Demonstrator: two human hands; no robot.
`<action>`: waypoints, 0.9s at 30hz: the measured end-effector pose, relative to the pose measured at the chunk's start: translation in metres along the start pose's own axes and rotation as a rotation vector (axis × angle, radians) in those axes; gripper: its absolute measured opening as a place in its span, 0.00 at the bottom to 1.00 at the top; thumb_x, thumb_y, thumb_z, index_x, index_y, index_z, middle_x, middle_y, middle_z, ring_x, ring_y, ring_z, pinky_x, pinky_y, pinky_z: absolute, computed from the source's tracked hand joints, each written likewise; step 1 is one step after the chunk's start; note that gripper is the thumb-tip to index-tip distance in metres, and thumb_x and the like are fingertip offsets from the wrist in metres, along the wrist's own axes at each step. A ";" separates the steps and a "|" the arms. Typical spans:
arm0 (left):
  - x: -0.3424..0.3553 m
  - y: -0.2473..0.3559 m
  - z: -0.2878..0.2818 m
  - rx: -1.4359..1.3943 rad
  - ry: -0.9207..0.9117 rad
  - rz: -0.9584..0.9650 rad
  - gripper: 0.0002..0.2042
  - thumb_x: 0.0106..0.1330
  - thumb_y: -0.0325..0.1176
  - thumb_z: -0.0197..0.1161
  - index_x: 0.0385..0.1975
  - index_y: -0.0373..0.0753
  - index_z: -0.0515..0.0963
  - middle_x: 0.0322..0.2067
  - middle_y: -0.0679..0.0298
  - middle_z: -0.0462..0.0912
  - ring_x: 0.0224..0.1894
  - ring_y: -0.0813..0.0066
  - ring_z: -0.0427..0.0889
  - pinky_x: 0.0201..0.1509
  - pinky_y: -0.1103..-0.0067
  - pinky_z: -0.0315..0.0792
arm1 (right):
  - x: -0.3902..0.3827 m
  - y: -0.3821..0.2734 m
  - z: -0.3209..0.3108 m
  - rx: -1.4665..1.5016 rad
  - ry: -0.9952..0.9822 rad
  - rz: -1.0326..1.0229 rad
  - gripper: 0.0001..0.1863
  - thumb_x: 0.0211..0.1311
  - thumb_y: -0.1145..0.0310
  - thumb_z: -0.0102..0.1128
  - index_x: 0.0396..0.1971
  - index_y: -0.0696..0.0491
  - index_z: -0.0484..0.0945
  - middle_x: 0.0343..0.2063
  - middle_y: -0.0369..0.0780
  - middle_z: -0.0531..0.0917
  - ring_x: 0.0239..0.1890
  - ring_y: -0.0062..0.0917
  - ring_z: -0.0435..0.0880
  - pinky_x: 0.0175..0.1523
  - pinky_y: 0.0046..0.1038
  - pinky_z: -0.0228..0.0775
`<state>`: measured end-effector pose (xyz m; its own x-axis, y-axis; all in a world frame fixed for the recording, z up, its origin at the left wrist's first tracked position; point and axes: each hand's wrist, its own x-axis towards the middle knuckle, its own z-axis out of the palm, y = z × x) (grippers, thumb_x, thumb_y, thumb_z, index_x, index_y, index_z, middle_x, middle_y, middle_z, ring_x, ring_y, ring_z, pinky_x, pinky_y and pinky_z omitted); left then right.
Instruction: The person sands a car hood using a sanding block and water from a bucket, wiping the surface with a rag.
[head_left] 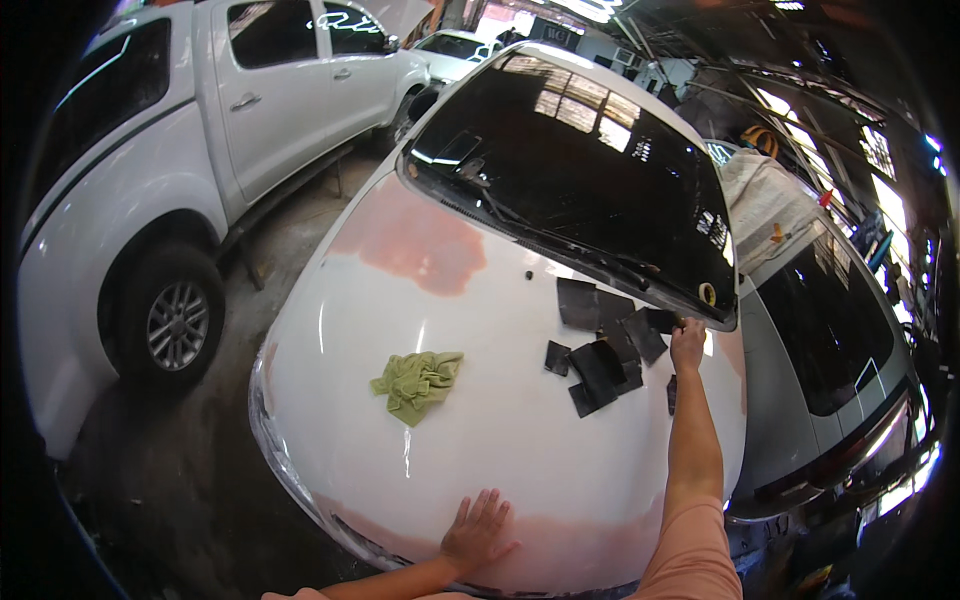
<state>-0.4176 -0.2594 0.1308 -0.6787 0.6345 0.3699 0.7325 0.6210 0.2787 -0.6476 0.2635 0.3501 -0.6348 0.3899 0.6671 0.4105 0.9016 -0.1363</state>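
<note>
My left hand [477,534] lies flat near the front edge of a white car hood [500,400], fingers stretched out and holding nothing. My right arm reaches across to the far right of the hood. There my right hand [687,346] is closed on the edge of a black sandpaper sheet [661,320]; the fingertips are small and partly hidden. Just left of it, several more dark sandpaper pieces [597,368] lie spread and overlapping. A crumpled green cloth [417,386] rests on the hood's left half.
Pinkish sanded patches [420,245] mark the hood. A yellowish tape roll [707,294] sits by the dark windshield [580,140]. A small black knob [529,275] stands on the hood. A white pickup [270,110] is parked left, a grey vehicle [820,320] close on the right.
</note>
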 end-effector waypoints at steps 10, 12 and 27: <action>0.079 -0.134 -0.045 -0.019 0.386 -0.342 0.47 0.66 0.52 0.72 0.81 0.40 0.56 0.81 0.41 0.45 0.83 0.35 0.38 0.83 0.41 0.41 | -0.318 0.025 -0.167 0.966 0.097 0.631 0.06 0.76 0.71 0.56 0.46 0.56 0.75 0.36 0.38 0.80 0.27 0.21 0.79 0.26 0.26 0.71; 0.121 -0.170 -0.087 0.119 0.410 -0.415 0.47 0.62 0.51 0.76 0.79 0.41 0.60 0.81 0.44 0.45 0.82 0.32 0.41 0.80 0.35 0.43 | -0.428 0.034 -0.200 0.939 0.077 0.870 0.08 0.74 0.72 0.57 0.48 0.54 0.75 0.35 0.37 0.80 0.25 0.20 0.77 0.25 0.24 0.71; 0.037 0.119 0.042 -0.712 -0.285 -0.076 0.23 0.73 0.39 0.67 0.60 0.28 0.78 0.56 0.46 0.83 0.60 0.50 0.82 0.67 0.63 0.72 | -0.868 0.131 -0.327 1.058 0.278 1.945 0.27 0.69 0.71 0.59 0.67 0.55 0.70 0.50 0.43 0.82 0.36 0.30 0.91 0.38 0.27 0.87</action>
<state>-0.3578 -0.1426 0.1403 -0.6452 0.7559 0.1112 0.4749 0.2827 0.8334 0.1712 -0.0179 -0.0069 0.1090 0.7148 -0.6908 -0.2253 -0.6591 -0.7176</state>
